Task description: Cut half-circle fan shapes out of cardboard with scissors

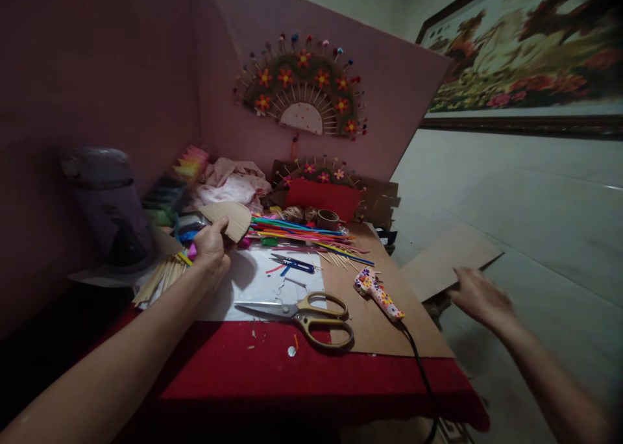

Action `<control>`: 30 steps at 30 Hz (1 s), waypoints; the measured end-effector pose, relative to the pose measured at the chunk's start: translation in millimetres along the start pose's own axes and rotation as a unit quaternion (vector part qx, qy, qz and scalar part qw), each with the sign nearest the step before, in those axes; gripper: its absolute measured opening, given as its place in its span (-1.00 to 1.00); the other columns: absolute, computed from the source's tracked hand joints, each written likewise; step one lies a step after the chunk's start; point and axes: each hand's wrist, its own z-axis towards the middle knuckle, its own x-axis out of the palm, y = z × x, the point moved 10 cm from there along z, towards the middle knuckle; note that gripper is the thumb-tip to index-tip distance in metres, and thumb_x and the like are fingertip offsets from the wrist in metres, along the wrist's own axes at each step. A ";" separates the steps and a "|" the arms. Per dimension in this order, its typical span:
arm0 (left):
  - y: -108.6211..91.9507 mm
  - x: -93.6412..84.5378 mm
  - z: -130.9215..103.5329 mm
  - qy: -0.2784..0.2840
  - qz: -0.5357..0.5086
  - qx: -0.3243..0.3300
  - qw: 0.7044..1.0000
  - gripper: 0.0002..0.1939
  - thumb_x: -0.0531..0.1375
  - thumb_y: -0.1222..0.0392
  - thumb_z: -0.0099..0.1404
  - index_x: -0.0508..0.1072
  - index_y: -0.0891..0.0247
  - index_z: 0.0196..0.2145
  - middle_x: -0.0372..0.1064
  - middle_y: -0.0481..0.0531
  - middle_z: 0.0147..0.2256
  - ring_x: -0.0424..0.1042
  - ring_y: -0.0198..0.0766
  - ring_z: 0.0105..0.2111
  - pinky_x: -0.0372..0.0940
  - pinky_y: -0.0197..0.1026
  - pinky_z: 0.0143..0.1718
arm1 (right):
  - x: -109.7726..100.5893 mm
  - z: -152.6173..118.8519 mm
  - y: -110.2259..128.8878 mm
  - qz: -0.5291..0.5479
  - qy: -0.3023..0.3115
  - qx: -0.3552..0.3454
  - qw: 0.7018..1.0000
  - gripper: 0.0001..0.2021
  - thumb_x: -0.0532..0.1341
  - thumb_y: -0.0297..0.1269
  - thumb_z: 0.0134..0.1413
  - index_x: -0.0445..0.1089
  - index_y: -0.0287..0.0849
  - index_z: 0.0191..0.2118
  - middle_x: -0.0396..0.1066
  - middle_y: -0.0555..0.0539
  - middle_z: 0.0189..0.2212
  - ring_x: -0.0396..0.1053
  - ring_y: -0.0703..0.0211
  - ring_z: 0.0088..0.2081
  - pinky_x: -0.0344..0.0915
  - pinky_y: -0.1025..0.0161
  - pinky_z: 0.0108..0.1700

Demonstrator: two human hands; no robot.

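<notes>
My left hand point(211, 244) pinches a cut cardboard piece point(228, 217) with a rounded edge, held above the left part of the table. Out past the table's right side, my right hand point(479, 296) is closed on the edge of a flat cardboard sheet point(450, 259); its fingers are slightly blurred. Large scissors point(296, 311) with gold handles lie spread on the table between my hands. Behind them are small blue thread snips point(294, 263). A flower-patterned glue gun point(377, 293) rests on a brown board point(389, 333), its black cord hanging over the front edge.
Coloured pipe cleaners point(302, 231) and thin sticks point(341, 257) lie across the back. Wooden sticks point(163, 278) and a tall container point(108, 210) stand at left. A decorated cardboard fan point(302, 84) hangs on the pink panel. The red tablecloth point(272, 372) covers the front edge.
</notes>
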 end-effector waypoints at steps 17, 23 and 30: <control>-0.3 0.1 -2.4 0.001 0.008 -0.009 1.000 -0.94 0.19 0.36 0.07 0.37 0.25 -0.50 0.32 -0.07 -0.57 0.24 -0.37 -0.65 0.04 -0.33 -0.71 | 75.0 -69.1 269.5 0.189 0.359 -0.251 0.879 -0.66 0.10 -0.50 -0.07 0.22 -0.12 -0.11 0.34 -0.05 -0.31 0.27 0.16 -0.32 0.15 0.29 -0.30; -3.2 -0.3 -1.0 -0.003 -0.013 -0.003 1.000 -0.90 0.20 0.35 0.05 0.33 0.23 -0.53 0.31 -0.08 -0.58 0.27 -0.36 -0.62 0.13 -0.33 -0.67 | 72.7 -35.1 264.6 0.263 0.263 -0.239 0.897 -0.67 0.08 -0.56 -0.19 0.18 -0.14 -0.21 0.28 -0.06 -0.29 0.21 0.16 -0.29 0.16 0.26 -0.25; -2.1 -1.2 -2.6 -0.007 0.009 -0.006 1.000 -0.91 0.20 0.34 0.05 0.32 0.24 -0.52 0.30 -0.09 -0.57 0.24 -0.36 -0.65 0.05 -0.31 -0.71 | 96.8 -4.2 270.4 0.246 0.239 -0.185 0.921 -0.63 0.11 -0.54 -0.19 0.17 -0.19 -0.15 0.29 -0.07 -0.30 0.21 0.17 -0.32 0.14 0.28 -0.29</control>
